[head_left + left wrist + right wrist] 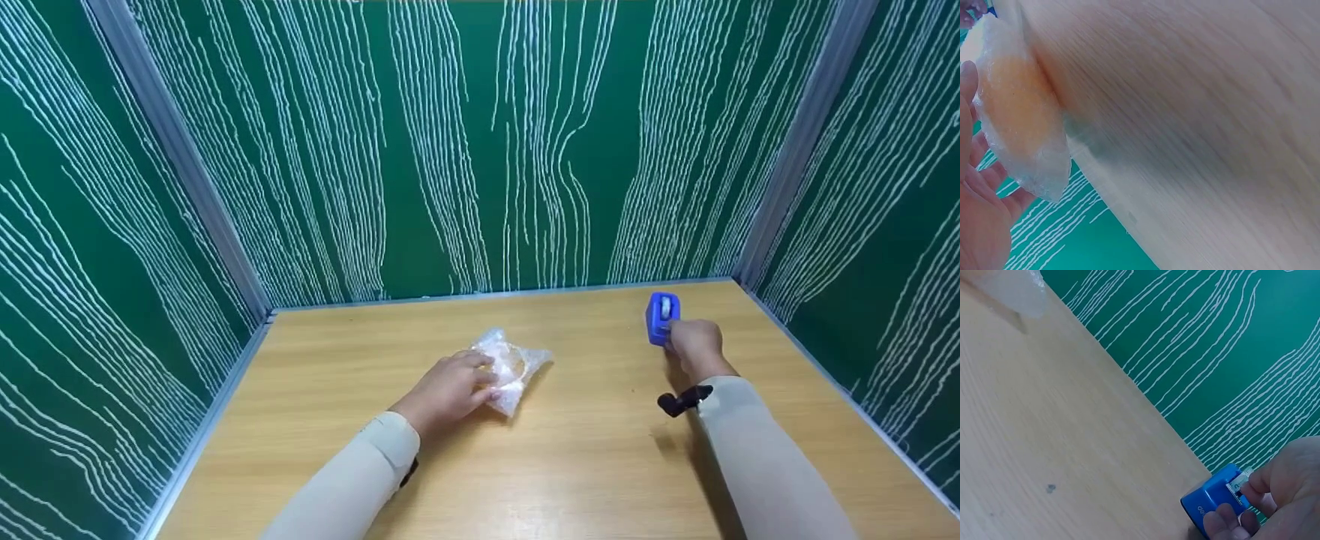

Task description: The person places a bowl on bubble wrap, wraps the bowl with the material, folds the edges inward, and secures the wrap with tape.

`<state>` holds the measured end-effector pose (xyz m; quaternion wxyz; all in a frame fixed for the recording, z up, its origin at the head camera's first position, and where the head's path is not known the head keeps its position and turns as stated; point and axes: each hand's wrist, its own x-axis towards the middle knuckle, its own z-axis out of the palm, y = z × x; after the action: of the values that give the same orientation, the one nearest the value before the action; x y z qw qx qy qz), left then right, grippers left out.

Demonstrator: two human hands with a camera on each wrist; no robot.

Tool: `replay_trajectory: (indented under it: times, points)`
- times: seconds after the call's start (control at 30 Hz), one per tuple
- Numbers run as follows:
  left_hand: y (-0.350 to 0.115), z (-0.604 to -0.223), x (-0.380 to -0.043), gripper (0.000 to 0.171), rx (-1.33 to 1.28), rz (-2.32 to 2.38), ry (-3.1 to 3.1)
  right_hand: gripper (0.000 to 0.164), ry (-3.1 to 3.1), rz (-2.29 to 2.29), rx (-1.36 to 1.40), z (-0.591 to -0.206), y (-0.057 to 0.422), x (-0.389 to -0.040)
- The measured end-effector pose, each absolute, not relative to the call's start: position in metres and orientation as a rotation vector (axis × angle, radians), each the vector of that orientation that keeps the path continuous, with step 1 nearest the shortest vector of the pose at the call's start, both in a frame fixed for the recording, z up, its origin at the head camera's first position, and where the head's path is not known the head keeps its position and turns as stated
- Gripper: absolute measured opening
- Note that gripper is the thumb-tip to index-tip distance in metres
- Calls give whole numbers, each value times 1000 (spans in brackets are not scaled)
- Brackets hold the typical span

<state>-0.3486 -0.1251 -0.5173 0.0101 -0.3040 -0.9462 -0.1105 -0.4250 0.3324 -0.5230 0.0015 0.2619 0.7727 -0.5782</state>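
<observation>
A clear bubble-wrap parcel [517, 367] is near the middle of the table, and something rounded and orange shows through the wrap [1019, 107] in the left wrist view. My left hand [450, 386] holds it from the left side, thumb on one face and fingers round the other. Toward the far right stands a blue tape dispenser [660, 315] with a roll of tape in it. At its front, my right hand [697, 345] pinches the end of the tape [1238, 482] between thumb and forefinger, its other fingers curled by the dispenser's side.
The wooden table [585, 450] ends at green walls [427, 247] with white wavy lines on the left, back and right. Grey metal posts [180, 150] stand at the back corners. A black strap with a camera mount [684, 401] sits on the right wrist.
</observation>
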Motion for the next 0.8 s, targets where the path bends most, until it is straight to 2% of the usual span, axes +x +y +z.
replay_trajectory:
  times: [0.47, 0.8]
  points:
    - [-123, -517, -350, 44, -895, -366, -3004, 64, 2294, -1873, 844, -527, 339, -424]
    - [-125, -513, -348, 43, -887, -368, -3007, 52, 2297, -1864, 800, -523, 340, -420]
